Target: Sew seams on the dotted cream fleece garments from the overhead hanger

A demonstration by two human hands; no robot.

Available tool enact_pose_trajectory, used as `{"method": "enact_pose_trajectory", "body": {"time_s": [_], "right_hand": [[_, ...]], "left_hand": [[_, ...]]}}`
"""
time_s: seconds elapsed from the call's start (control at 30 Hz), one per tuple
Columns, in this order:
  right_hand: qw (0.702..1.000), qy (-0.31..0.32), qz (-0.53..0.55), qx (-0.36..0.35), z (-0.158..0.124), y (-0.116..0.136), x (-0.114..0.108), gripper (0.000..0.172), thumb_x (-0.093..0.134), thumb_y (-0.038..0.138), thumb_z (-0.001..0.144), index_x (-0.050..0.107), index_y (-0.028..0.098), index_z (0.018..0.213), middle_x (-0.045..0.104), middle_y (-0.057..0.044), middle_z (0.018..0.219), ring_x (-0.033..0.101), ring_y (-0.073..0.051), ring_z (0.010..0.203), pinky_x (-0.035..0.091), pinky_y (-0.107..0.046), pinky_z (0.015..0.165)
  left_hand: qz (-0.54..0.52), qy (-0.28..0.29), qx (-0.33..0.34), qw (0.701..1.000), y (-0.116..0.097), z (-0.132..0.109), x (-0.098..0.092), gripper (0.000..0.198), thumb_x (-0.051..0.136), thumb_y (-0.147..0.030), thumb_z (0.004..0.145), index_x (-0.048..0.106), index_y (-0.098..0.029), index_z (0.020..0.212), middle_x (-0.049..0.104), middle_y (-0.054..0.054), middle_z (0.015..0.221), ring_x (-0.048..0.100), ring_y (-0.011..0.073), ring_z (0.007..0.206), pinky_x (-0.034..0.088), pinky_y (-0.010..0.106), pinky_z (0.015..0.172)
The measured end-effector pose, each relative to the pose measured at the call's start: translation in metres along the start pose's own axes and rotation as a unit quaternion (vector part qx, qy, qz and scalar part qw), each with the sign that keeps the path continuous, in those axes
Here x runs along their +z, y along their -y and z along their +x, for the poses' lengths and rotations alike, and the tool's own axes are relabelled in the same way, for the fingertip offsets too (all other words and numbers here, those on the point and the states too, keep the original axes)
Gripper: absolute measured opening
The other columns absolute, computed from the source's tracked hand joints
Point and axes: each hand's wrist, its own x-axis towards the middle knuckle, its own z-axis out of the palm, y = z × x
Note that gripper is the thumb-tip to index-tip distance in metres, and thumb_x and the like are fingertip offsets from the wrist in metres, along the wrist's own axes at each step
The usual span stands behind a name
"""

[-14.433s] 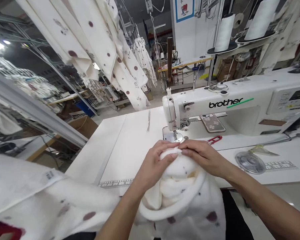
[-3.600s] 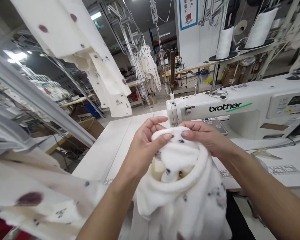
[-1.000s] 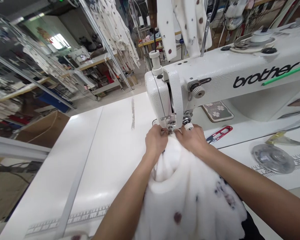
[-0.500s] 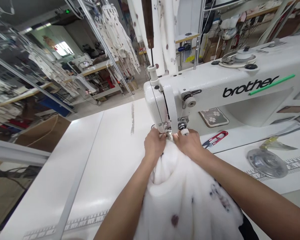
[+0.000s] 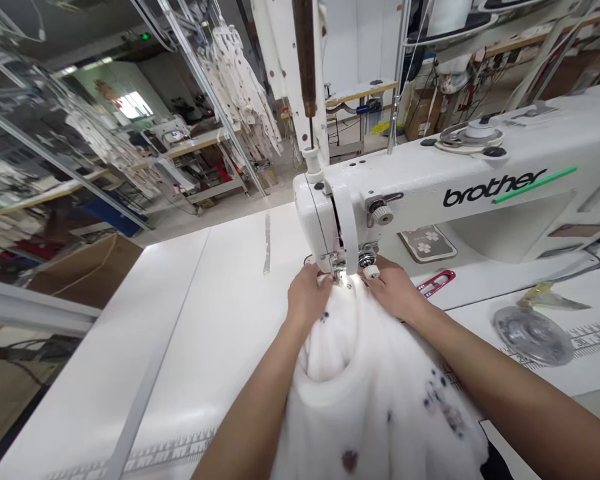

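A white fleece garment [image 5: 370,400] with dark printed spots hangs from the needle area of a white sewing machine [image 5: 310,213] toward my body. Its rounded, folded edge lies under the presser foot [image 5: 341,273]. My left hand [image 5: 307,293] pinches the cloth just left of the foot, thumb toward the needle. On the other side, my right hand [image 5: 393,290] grips the cloth, its fingertips partly hidden behind the tension knob [image 5: 371,271]. Red-handled thread snips [image 5: 437,283] lie right of my right hand, their blades hidden behind it.
A clear plastic bobbin-like disc [image 5: 533,335] and a yellowish scrap [image 5: 550,297] lie at the right, by a printed ruler strip [image 5: 597,333]. Under the machine arm sits a grey flowered pad [image 5: 427,243]. Spotted garments [image 5: 240,87] hang behind; a cardboard box [image 5: 90,270] stands left.
My right hand has shifted slightly right, apart from the needle, and covers more of the snips. More cloth edge shows between my hands. The view has tilted slightly.
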Motion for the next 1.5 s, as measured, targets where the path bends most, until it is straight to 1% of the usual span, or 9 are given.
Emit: {"method": "enact_pose_trajectory", "body": {"time_s": [0.1, 0.5, 0.63, 0.93, 1.17, 1.23, 1.37, 1.43, 1.5], "right_hand": [[1.0, -0.012, 0.02, 0.009, 0.001, -0.001, 0.002, 0.027, 0.028, 0.038, 0.086, 0.047, 0.021, 0.077, 0.058, -0.006, 0.08, 0.054, -0.021, 0.077, 0.039, -0.027, 0.062], [1.0, -0.005, 0.022, 0.019, 0.002, -0.002, 0.004, 0.024, 0.026, 0.038, 0.082, 0.042, 0.022, 0.074, 0.058, -0.007, 0.077, 0.051, -0.021, 0.07, 0.037, -0.029, 0.062], [1.0, 0.003, 0.022, 0.018, 0.003, -0.002, 0.003, 0.025, 0.026, 0.037, 0.083, 0.044, 0.021, 0.076, 0.059, -0.007, 0.081, 0.052, -0.022, 0.073, 0.037, -0.029, 0.063], [0.999, 0.029, 0.012, 0.035, 0.001, -0.002, 0.002, 0.027, 0.025, 0.035, 0.084, 0.046, 0.021, 0.077, 0.06, -0.007, 0.077, 0.053, -0.021, 0.069, 0.038, -0.028, 0.062], [0.998, 0.049, 0.042, -0.027, -0.005, 0.002, 0.002, 0.039, 0.023, 0.044, 0.086, 0.049, 0.021, 0.069, 0.063, -0.008, 0.074, 0.059, -0.023, 0.072, 0.042, -0.03, 0.065], [0.996, 0.075, 0.034, -0.026, -0.004, 0.001, 0.005, 0.033, 0.032, 0.045, 0.082, 0.052, 0.021, 0.072, 0.065, -0.007, 0.078, 0.06, -0.023, 0.075, 0.043, -0.029, 0.067], [0.995, 0.099, -0.024, -0.025, -0.002, -0.001, 0.013, 0.014, 0.041, 0.03, 0.073, 0.051, 0.021, 0.076, 0.066, -0.006, 0.078, 0.06, -0.023, 0.079, 0.043, -0.03, 0.07], [0.992, 0.112, -0.046, -0.042, -0.008, 0.001, 0.011, 0.01, 0.039, 0.026, 0.071, 0.048, 0.021, 0.068, 0.064, -0.005, 0.067, 0.06, -0.024, 0.071, 0.042, -0.031, 0.065], [0.987, 0.14, -0.041, -0.074, -0.022, 0.01, 0.004, 0.011, 0.04, 0.029, 0.072, 0.046, 0.022, 0.066, 0.061, -0.002, 0.061, 0.059, -0.023, 0.063, 0.042, -0.03, 0.059]], "left_hand": [[0.01, 0.005, -0.005, 1.0, -0.001, 0.0, 0.0, 0.016, 0.047, -0.025, 0.078, 0.057, -0.02, 0.09, 0.061, 0.004, 0.083, 0.059, 0.0226, 0.087, 0.042, 0.029, 0.071], [-0.012, 0.014, -0.002, 1.0, -0.001, -0.002, -0.002, 0.012, 0.049, -0.024, 0.077, 0.058, -0.018, 0.081, 0.06, 0.003, 0.074, 0.059, 0.0213, 0.083, 0.041, 0.028, 0.069], [-0.025, 0.016, -0.003, 1.0, -0.001, -0.003, -0.002, 0.013, 0.049, -0.025, 0.077, 0.059, -0.018, 0.081, 0.061, 0.003, 0.074, 0.059, 0.0212, 0.083, 0.041, 0.028, 0.071], [-0.051, 0.035, -0.009, 0.998, 0.002, -0.003, -0.002, 0.017, 0.048, -0.026, 0.076, 0.06, -0.018, 0.085, 0.065, 0.005, 0.09, 0.058, 0.0222, 0.09, 0.042, 0.03, 0.077], [-0.025, 0.031, -0.004, 0.999, -0.003, -0.014, -0.007, 0.025, 0.049, -0.02, 0.072, 0.063, -0.02, 0.092, 0.067, 0.003, 0.096, 0.059, 0.0198, 0.093, 0.044, 0.027, 0.079], [-0.018, 0.028, -0.012, 0.999, -0.007, -0.018, -0.01, 0.026, 0.048, -0.019, 0.071, 0.063, -0.019, 0.092, 0.067, 0.004, 0.095, 0.06, 0.0212, 0.092, 0.045, 0.029, 0.079], [-0.033, 0.056, -0.033, 0.997, -0.019, -0.026, -0.023, 0.02, 0.05, -0.016, 0.069, 0.066, -0.016, 0.081, 0.068, 0.006, 0.087, 0.06, 0.0243, 0.092, 0.046, 0.034, 0.081], [-0.064, 0.092, -0.035, 0.993, -0.023, -0.037, -0.036, 0.011, 0.055, -0.017, 0.068, 0.066, -0.017, 0.068, 0.068, 0.003, 0.074, 0.061, 0.023, 0.089, 0.048, 0.031, 0.08], [-0.113, 0.134, -0.029, 0.984, -0.023, -0.059, -0.053, 0.012, 0.061, -0.021, 0.067, 0.064, -0.02, 0.056, 0.065, 0.0, 0.064, 0.063, 0.0195, 0.084, 0.049, 0.024, 0.076]]}}
